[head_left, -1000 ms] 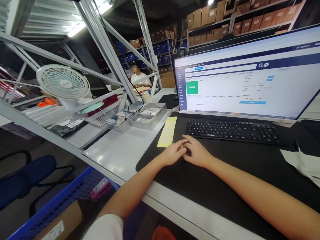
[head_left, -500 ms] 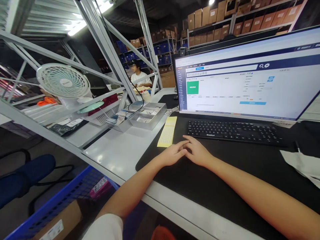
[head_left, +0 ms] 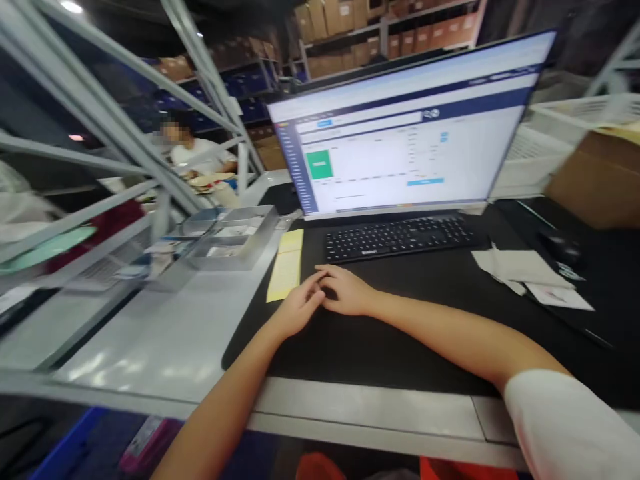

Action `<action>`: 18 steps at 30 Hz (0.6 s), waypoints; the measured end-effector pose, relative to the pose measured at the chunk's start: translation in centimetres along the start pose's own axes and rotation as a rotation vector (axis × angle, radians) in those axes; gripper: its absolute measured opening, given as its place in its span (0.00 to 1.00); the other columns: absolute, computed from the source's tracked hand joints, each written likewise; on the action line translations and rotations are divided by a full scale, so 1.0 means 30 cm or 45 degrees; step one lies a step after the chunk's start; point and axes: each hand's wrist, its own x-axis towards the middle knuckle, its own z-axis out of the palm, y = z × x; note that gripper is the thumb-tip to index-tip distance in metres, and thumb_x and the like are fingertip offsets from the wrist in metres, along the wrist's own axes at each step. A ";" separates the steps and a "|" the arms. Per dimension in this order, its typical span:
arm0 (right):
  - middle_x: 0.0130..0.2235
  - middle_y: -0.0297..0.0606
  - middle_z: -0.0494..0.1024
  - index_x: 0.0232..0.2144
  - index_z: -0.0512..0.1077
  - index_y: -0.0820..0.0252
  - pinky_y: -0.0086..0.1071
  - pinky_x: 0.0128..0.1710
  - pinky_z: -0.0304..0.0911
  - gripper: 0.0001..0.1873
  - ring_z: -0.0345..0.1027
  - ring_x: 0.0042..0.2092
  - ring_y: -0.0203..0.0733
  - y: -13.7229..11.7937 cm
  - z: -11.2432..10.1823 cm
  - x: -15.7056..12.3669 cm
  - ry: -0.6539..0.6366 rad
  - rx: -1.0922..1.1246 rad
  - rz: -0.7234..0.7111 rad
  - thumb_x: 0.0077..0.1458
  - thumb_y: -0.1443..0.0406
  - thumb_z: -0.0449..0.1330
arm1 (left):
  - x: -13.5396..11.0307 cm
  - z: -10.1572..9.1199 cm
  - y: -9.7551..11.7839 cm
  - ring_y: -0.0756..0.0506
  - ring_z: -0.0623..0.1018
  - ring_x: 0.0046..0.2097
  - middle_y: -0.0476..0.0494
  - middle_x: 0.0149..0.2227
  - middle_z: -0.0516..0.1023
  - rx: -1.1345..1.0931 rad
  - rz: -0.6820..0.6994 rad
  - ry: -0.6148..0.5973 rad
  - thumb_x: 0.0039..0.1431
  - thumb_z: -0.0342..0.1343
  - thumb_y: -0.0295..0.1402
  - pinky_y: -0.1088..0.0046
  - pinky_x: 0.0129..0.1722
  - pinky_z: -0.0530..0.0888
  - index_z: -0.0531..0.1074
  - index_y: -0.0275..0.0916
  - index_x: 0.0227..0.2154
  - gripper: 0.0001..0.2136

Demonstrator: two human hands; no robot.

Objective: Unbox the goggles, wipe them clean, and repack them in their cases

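My left hand (head_left: 299, 308) rests on the black desk mat (head_left: 380, 347), beside a yellow sheet of labels (head_left: 287, 265). My right hand (head_left: 347, 291) meets it from the right, and the fingertips of both hands touch. Fingers on each hand are loosely stretched and apart, and I see no object in either. Just beyond them lies a black keyboard (head_left: 400, 237), in front of a lit monitor (head_left: 380, 160) with a green square on its screen.
Grey divided trays (head_left: 235, 257) stand left of the mat. On the right are folded pale paper (head_left: 525, 267), a black mouse (head_left: 560, 245), a cardboard box (head_left: 595, 177) and white baskets (head_left: 530, 160). Metal frame bars cross the left side. A person (head_left: 200, 150) sits beyond them.
The view has swung to the right, bringing the mouse, box and white baskets into sight and taking the fan out. My hands stay together, with little change in their pose.
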 end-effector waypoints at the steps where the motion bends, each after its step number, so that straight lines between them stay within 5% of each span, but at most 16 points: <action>1: 0.65 0.57 0.67 0.42 0.77 0.64 0.47 0.66 0.59 0.12 0.60 0.68 0.54 0.001 -0.002 0.001 -0.007 -0.010 0.007 0.57 0.63 0.66 | 0.004 0.000 -0.003 0.46 0.72 0.35 0.47 0.34 0.72 0.002 -0.012 -0.010 0.68 0.47 0.52 0.67 0.41 0.71 0.62 0.34 0.66 0.32; 8: 0.66 0.56 0.65 0.37 0.75 0.62 0.50 0.64 0.61 0.09 0.60 0.67 0.55 -0.001 -0.015 -0.007 0.075 -0.112 0.089 0.57 0.63 0.66 | 0.014 -0.001 0.006 0.47 0.74 0.34 0.46 0.37 0.73 0.006 -0.064 -0.010 0.68 0.48 0.52 0.67 0.40 0.72 0.60 0.34 0.66 0.32; 11: 0.65 0.54 0.67 0.36 0.75 0.62 0.47 0.64 0.62 0.05 0.61 0.66 0.52 -0.007 -0.015 -0.010 0.099 -0.148 -0.032 0.63 0.65 0.61 | 0.008 -0.005 0.014 0.48 0.72 0.31 0.48 0.34 0.73 -0.043 -0.067 0.049 0.68 0.47 0.53 0.68 0.38 0.72 0.58 0.34 0.67 0.33; 18: 0.64 0.56 0.67 0.36 0.75 0.63 0.50 0.63 0.64 0.12 0.60 0.67 0.54 -0.016 -0.002 -0.007 0.128 -0.213 -0.181 0.69 0.65 0.54 | 0.012 0.019 -0.015 0.48 0.71 0.28 0.54 0.25 0.69 -0.273 -0.198 0.117 0.68 0.43 0.57 0.69 0.36 0.69 0.48 0.31 0.71 0.40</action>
